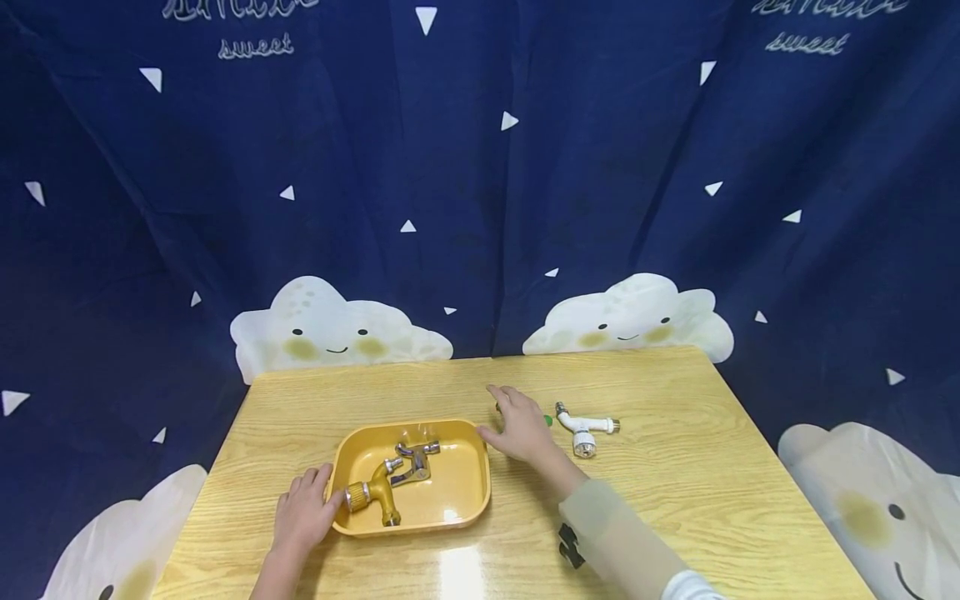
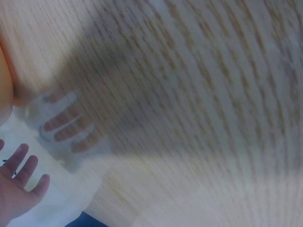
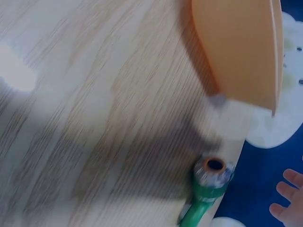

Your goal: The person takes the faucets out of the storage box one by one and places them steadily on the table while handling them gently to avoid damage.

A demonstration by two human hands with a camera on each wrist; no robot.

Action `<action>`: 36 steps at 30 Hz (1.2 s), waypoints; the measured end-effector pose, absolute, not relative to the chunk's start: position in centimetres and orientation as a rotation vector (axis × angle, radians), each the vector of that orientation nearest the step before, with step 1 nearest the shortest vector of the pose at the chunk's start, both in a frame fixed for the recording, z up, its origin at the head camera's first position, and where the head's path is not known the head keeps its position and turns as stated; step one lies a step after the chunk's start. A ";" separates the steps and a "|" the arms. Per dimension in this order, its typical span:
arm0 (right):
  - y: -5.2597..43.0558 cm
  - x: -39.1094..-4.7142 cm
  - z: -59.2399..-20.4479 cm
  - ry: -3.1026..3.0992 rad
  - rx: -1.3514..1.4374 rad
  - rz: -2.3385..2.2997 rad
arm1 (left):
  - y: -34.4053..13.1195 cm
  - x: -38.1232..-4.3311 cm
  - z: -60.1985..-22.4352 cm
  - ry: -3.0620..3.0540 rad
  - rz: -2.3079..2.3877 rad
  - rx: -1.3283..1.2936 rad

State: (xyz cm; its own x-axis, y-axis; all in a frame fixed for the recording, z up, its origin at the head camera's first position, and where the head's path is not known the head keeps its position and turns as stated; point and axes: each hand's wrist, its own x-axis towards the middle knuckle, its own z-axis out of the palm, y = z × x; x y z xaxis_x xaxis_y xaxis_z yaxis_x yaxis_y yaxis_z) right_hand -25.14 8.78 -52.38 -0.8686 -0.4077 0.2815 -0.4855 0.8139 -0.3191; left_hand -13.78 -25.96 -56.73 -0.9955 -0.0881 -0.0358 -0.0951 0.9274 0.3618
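A yellow plastic tray (image 1: 472, 521) lies on the table, holding a gold faucet (image 1: 384, 496) and a chrome faucet (image 1: 417, 465). At its left rim is my left hand (image 1: 302, 510), thumb towards the gold faucet's knob; whether it touches the rim I cannot tell. In the left wrist view that hand (image 2: 19, 187) shows spread fingers. My right hand (image 1: 522, 429) is just off the tray's right rim with fingers extended, holding nothing. It mostly covers a green faucet (image 1: 548, 420), whose nozzle end shows in the right wrist view, the green faucet (image 3: 208, 191) lying on the wood.
Right of my right hand lies a white faucet (image 1: 588, 425) with a clear knob. A black object (image 1: 571, 546) shows beside my right forearm. The wooden table (image 1: 675, 483) ends at a dark blue curtain (image 1: 480, 167) printed with clouds and triangles.
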 end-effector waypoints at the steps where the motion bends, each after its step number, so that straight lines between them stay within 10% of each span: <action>1: 8.4 -25.1 -52.3 -2.790 0.720 0.562 | -25.9 -13.8 -56.7 3.068 0.576 -0.144; 36: 0.2 -22.5 -52.5 -2.909 1.158 0.325 | -25.9 -13.7 -56.7 3.077 0.577 -0.135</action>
State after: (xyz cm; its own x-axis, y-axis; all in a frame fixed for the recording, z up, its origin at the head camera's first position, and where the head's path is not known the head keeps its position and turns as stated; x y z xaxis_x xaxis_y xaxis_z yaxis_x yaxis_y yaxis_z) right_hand -22.49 0.20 -52.50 -0.7294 -0.6804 0.0701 -0.6791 0.7082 -0.1931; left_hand -13.72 -25.93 -56.66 -0.9963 -0.0829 -0.0235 -0.0858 0.9284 0.3615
